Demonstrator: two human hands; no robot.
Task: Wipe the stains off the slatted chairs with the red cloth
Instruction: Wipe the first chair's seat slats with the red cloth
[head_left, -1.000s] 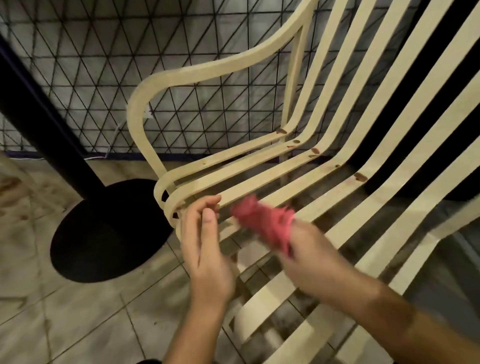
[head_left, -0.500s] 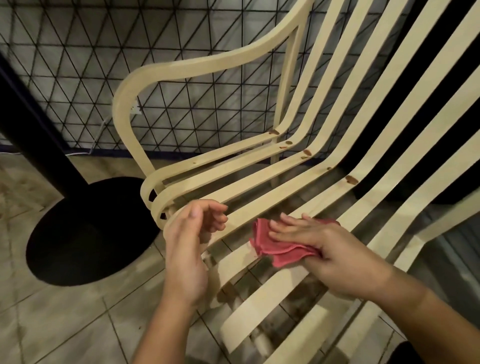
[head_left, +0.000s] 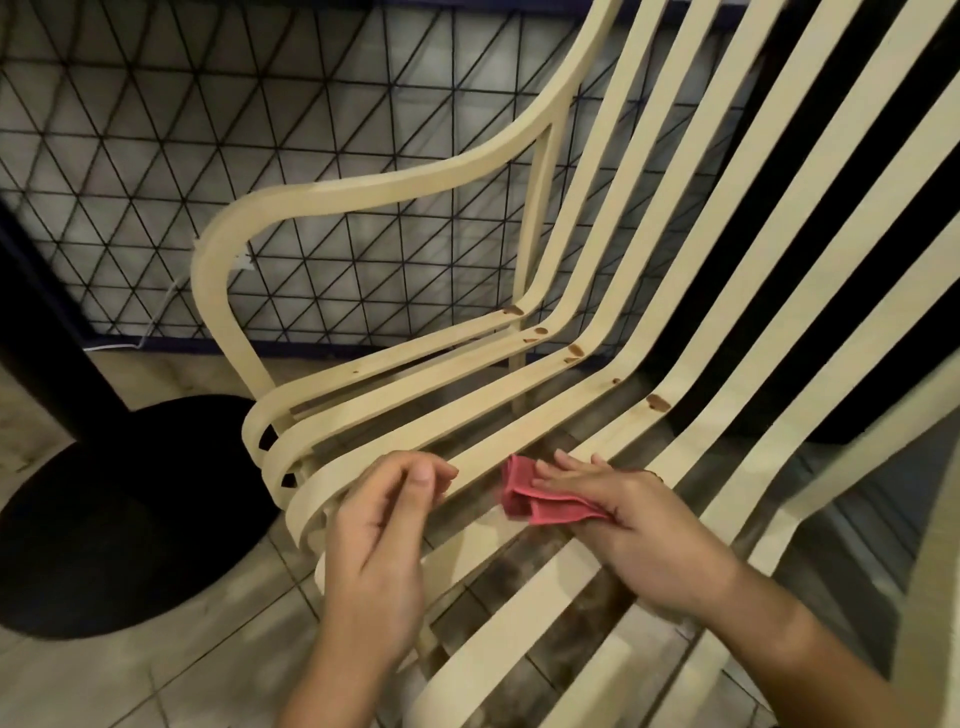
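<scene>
A cream slatted chair (head_left: 519, 395) fills the view, its armrest (head_left: 363, 192) on the left. Brown stains sit near the bend of the seat, the largest stain (head_left: 657, 402) on a middle slat and smaller stains (head_left: 574, 351) on the slats to its left. The folded red cloth (head_left: 535, 501) lies on a seat slat near the front. My right hand (head_left: 639, 525) presses it down with straight fingers. My left hand (head_left: 379, 545) hovers over the seat's front edge, fingers loosely curled, holding nothing.
A black round table base (head_left: 119, 519) with its dark pole (head_left: 41, 322) stands on the tiled floor (head_left: 156, 675) left of the chair. A black wire mesh fence (head_left: 260, 130) runs behind the chair. Another cream chair part (head_left: 935, 597) shows at the right edge.
My right hand brought the cloth down from the air onto the seat slat and flattened over it. The view shifted, so the chair sits more to the right.
</scene>
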